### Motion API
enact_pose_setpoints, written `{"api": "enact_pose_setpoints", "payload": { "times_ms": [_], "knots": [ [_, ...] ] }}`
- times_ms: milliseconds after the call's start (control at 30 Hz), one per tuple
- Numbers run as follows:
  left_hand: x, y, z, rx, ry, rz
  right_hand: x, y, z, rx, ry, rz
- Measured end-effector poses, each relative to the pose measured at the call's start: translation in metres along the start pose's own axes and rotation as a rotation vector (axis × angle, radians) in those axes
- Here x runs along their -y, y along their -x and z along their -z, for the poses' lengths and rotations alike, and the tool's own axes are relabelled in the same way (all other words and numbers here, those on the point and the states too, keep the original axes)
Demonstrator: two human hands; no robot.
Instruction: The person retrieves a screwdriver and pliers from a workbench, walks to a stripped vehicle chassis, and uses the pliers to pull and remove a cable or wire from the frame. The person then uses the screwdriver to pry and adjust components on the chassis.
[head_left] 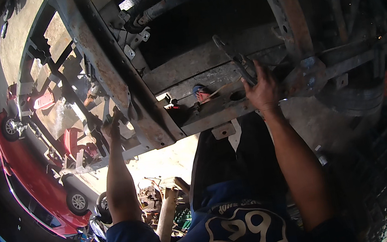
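Right hand [262,89] curled around long wrench [234,60] at rusty frame crossmember [231,108]; left hand [111,127] gripping frame rail [108,78]. Advice: brace left, pull wrench steadily, keep jaw seated square.

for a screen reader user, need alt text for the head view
Both arms reach up to a rusty vehicle frame: the left hand grips a rail, the right hand holds a long tool against a crossmember. A red car is at left.
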State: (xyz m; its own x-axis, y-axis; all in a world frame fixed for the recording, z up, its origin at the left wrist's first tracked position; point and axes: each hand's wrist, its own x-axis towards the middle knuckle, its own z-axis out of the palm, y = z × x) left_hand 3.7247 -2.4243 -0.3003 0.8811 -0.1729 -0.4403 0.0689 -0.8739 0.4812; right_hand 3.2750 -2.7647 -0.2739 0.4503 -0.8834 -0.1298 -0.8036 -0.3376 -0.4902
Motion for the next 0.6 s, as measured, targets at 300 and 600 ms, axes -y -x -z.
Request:
{"api": "enact_pose_setpoints", "payload": {
  "times_ms": [300, 600],
  "knots": [
    [0.000, 0.031, -0.022, -0.092, -0.229, -0.366, -0.001, 0.001, 0.004, -0.086, 0.021, 0.055],
    [-0.002, 0.007, 0.004, 0.179, -0.341, -0.122, -0.008, -0.003, 0.006, -0.118, -0.074, 0.111]
  ]
}}
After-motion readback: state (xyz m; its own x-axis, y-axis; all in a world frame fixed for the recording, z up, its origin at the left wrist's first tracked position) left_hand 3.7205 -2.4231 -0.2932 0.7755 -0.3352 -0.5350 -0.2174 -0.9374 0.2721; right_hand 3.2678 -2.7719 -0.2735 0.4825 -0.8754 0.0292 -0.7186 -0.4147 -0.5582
